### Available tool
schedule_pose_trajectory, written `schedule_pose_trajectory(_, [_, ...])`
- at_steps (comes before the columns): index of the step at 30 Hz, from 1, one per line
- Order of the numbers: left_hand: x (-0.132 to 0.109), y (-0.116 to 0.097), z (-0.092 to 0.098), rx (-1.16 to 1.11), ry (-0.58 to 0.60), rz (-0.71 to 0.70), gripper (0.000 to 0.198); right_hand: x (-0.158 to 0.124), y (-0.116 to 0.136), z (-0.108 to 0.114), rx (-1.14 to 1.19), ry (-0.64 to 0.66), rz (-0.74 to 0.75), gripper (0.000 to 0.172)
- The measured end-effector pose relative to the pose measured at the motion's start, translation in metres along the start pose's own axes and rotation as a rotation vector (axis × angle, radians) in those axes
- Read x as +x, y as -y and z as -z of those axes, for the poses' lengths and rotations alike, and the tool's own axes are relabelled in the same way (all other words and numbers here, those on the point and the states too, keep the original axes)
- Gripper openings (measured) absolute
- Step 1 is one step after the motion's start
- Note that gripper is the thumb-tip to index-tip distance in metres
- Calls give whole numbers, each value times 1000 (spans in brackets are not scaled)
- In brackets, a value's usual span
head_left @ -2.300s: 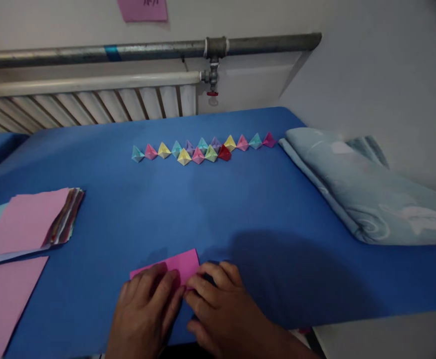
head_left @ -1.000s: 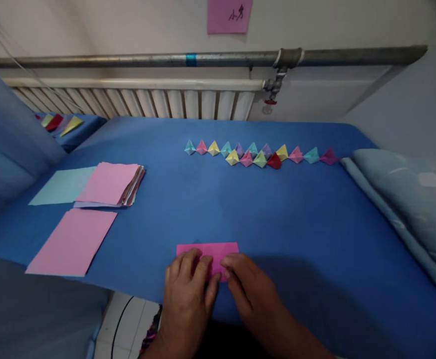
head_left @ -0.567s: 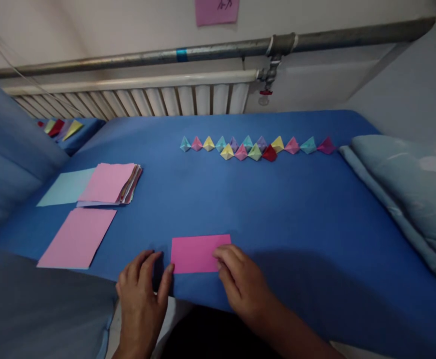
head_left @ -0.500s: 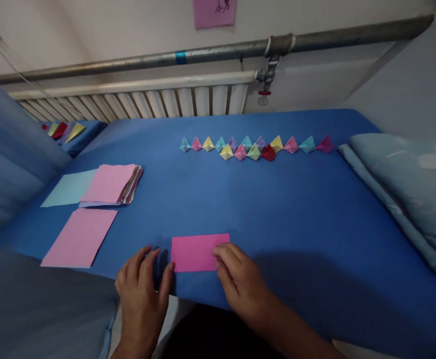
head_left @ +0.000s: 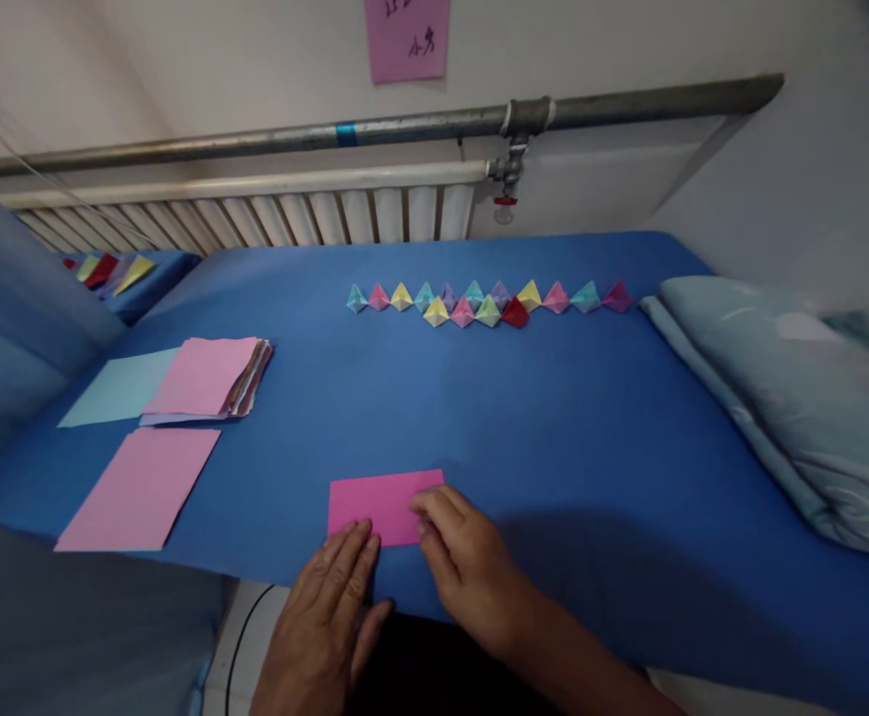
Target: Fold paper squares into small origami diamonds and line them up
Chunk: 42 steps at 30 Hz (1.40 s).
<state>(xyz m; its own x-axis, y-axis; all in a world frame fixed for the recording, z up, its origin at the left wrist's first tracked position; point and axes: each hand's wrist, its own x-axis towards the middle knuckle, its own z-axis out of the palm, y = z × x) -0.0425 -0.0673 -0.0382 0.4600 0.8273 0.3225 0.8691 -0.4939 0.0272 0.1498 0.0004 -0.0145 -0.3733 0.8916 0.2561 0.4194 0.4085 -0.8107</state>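
Your left hand (head_left: 324, 619) lies flat, straight-fingered, on the pink paper (head_left: 381, 505); your right hand (head_left: 473, 569) curls over its right end, pinch unclear; blue table (head_left: 591, 418) stretches beyond.

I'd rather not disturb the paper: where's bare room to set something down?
Widest: the blue surface between the folded shapes, the magenta paper and the blanket. A smaller patch lies between the stack and the magenta paper. Crowded: the left, with the stack and pink sheets, and the front, where left hand and right hand touch the magenta paper.
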Motion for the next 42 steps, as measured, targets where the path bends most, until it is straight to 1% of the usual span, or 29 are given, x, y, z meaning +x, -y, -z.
schedule_pose_trajectory(2, [3,0,1,-25,-41,5,46,11,2,8,-50,16,-2,20])
schedule_pose_trajectory(5, [10,2,2,-71,-84,13,40,33,0,19,-274,44,63,18])
schedule_pose_trajectory(8, [14,5,4,-99,-130,42,33,43,-4,22,-454,178,53,14])
schedule_pose_trajectory(9, [14,6,5,-111,-140,54,31,42,-4,22,-471,219,51,13])
schedule_pose_trajectory(11, [13,7,6,-146,-127,49,31,30,-2,20,-468,255,31,13])
schedule_pose_trajectory(15, [6,4,7,-207,-41,-53,47,-4,7,24,-338,282,-60,15])
schedule_pose_trajectory(17, [4,2,6,-201,-34,-63,47,-17,9,29,-249,246,-65,16])
schedule_pose_trajectory(20, [3,1,5,-203,-59,-55,40,-28,6,35,-227,117,-6,21])
schedule_pose_trajectory(21, [3,1,4,-208,-75,-59,37,-31,5,36,-251,107,25,24])
schedule_pose_trajectory(22, [3,0,4,-214,-89,-61,35,-33,5,36,-281,121,55,29])
schedule_pose_trajectory(26, [5,-5,5,-234,-152,-26,26,-39,6,36,-335,272,144,49])
schedule_pose_trajectory(28, [6,-7,5,-249,-179,-10,21,-43,7,36,-366,291,162,53])
schedule_pose_trajectory(30, [8,-8,7,-265,-198,-16,17,-47,7,37,-430,293,173,50])
schedule_pose_trajectory(34, [16,-10,9,-302,-195,-32,17,-51,6,36,-503,319,197,34])
schedule_pose_trajectory(36, [19,-10,10,-315,-180,-22,20,-51,5,35,-496,270,194,28])
schedule_pose_trajectory(38, [21,-11,11,-319,-171,-22,21,-50,3,34,-472,199,180,27])
schedule_pose_trajectory(42, [19,-14,11,-306,-168,-20,16,-51,0,32,-418,123,168,23])
